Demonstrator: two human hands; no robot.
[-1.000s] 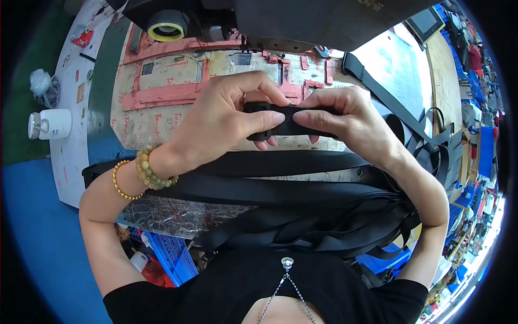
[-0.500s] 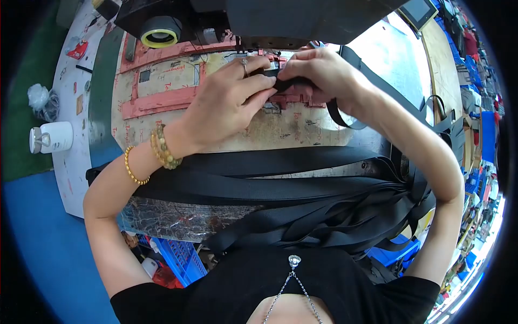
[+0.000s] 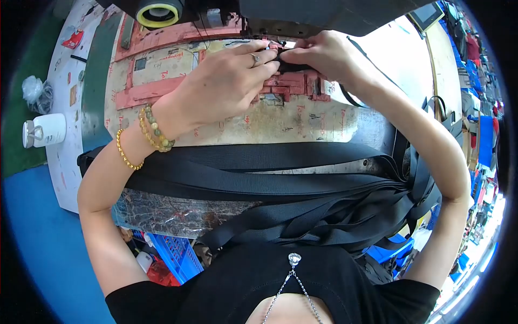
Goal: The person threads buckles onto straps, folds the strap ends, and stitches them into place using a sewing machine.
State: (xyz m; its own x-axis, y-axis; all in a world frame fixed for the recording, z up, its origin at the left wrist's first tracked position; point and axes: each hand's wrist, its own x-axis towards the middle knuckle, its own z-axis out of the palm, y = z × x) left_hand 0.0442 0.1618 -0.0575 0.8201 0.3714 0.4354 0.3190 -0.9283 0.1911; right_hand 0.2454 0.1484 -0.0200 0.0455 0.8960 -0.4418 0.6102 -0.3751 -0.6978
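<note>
Under the front of a dark machine head (image 3: 324,16), a black strap piece (image 3: 294,66) lies between my two hands, mostly hidden by the fingers. My left hand (image 3: 229,81) has its fingers bent together at the strap's left end. My right hand (image 3: 329,56) pinches the strap from the right, thumb and forefinger close together. Both touch the area of the pink-taped board (image 3: 216,127). A black loop hangs below my right wrist. Long black straps (image 3: 259,183) lie in a bundle between the board and my body.
A white bottle (image 3: 51,129) and a plastic bag (image 3: 36,93) are on the left. A blue basket (image 3: 175,256) is below the table edge. A small screen (image 3: 426,16) stands at upper right. Crowded shelves line the far right.
Both hands have moved up and away from my body, taking the strap piece from over the board to beneath the machine head. The strap is now more hidden by my fingers.
</note>
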